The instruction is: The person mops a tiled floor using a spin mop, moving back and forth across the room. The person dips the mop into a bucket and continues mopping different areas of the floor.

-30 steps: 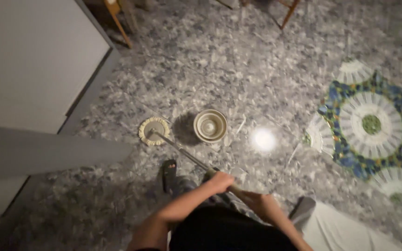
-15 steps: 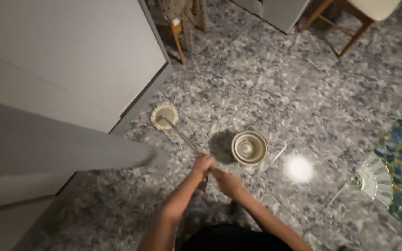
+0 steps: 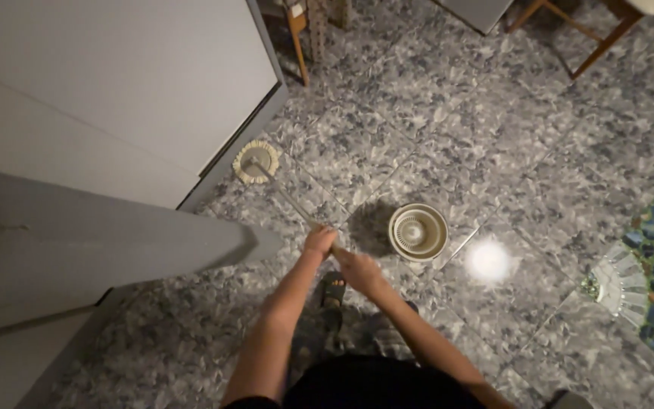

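While both arms stretch forward, right hand [image 3: 359, 270] wraps low on mop pole [image 3: 288, 200]; left hand [image 3: 319, 241] grips pole just ahead, touching right. Foot in sandal [image 3: 333, 288] below hands. Round bucket [image 3: 418, 232] on floor [image 3: 448, 129] just right of hands, bright light spot [image 3: 489, 260] near it. Pole slants up-left to mop head [image 3: 256, 160], flat on floor, beside white cabinet [image 3: 130, 91]. Chair legs [image 3: 592, 38] far off.
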